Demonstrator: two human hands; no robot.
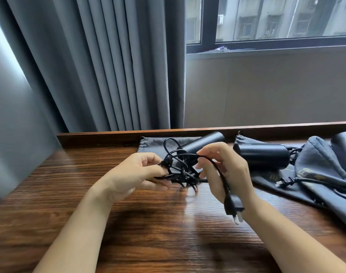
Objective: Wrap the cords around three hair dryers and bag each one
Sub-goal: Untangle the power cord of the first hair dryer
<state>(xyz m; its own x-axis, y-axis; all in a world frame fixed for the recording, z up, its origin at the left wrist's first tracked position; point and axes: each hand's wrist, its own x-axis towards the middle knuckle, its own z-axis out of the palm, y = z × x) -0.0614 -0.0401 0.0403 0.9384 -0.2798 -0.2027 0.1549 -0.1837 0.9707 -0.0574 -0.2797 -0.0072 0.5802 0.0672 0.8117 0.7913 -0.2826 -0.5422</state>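
Note:
A tangled black cord (183, 168) hangs between my hands above the wooden table (148, 223). My left hand (136, 176) pinches the tangle at its left side. My right hand (225, 170) grips the cord's free end, and the plug (233, 208) dangles below that palm. The cord belongs to a black hair dryer (202, 142) lying on a flat grey bag (150, 144) behind my hands. A second black dryer (263, 156) lies to the right on another grey bag (270, 179). A third dryer (344, 144) shows at the right edge beside a crumpled grey bag (318, 160).
A raised wooden ledge (109, 135) runs along the table's far edge. Grey curtains (101, 66) hang behind it on the left, with a window (276, 20) and wall on the right. Another plug (284, 183) and loose cord lie on the right bags.

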